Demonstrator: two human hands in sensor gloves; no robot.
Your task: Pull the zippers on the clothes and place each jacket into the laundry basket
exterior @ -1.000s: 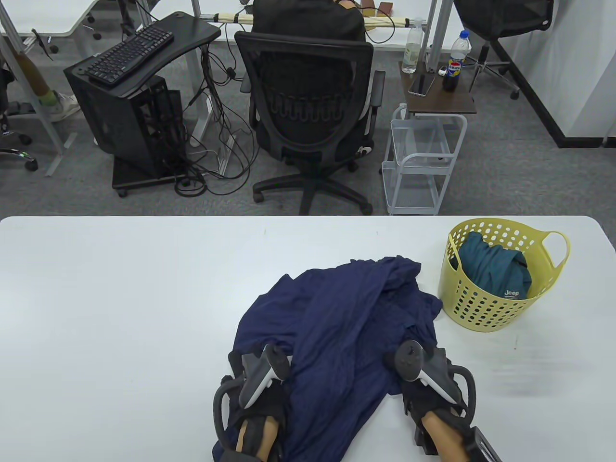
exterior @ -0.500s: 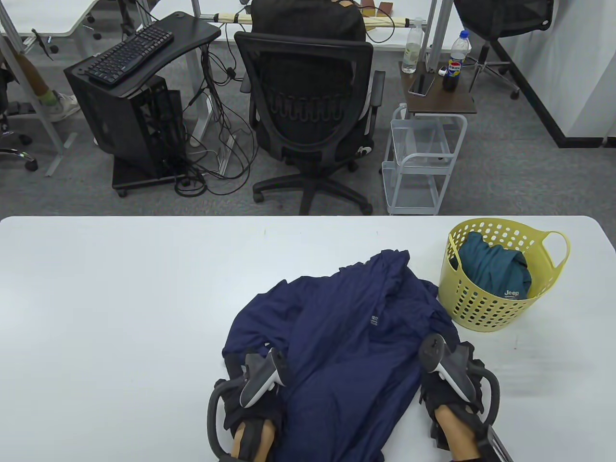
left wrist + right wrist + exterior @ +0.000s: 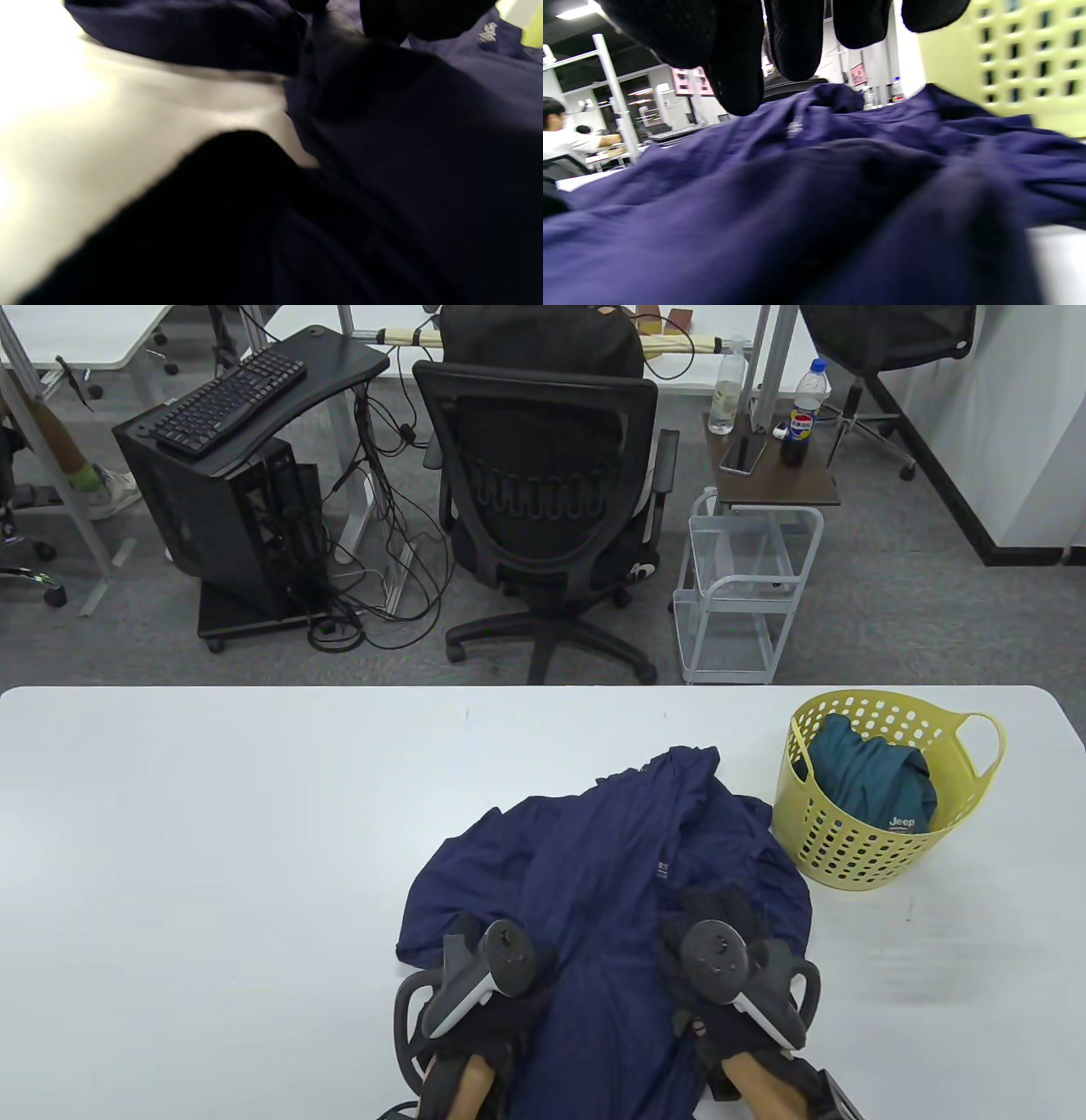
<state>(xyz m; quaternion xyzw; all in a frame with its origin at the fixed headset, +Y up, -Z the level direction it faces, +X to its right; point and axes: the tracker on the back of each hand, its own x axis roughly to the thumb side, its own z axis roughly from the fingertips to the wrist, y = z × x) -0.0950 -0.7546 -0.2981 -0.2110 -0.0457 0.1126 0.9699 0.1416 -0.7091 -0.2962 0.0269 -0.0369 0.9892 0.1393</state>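
Note:
A navy jacket (image 3: 611, 857) lies crumpled on the white table (image 3: 212, 857) in front of me, with a small white logo facing up. My left hand (image 3: 488, 984) is at its lower left. In the blurred left wrist view its fingers (image 3: 424, 17) seem to pinch a fold of the navy jacket (image 3: 424, 148). My right hand (image 3: 717, 925) is over the jacket's middle right. Its fingers (image 3: 793, 42) hang loosely above the cloth (image 3: 814, 190) and hold nothing. The yellow laundry basket (image 3: 848, 857) stands to the right with a teal jacket (image 3: 865, 780) inside.
The basket wall (image 3: 1022, 63) is close to my right hand, just beyond the jacket's edge. Beyond the table's far edge stand an office chair (image 3: 543, 500), a small white cart (image 3: 738, 594) and a computer stand (image 3: 229, 500).
The jacket was flipped and spread, and its logo now faces up. My right hand swung out to the right, then came back left onto the jacket. My left hand shifted slightly right.

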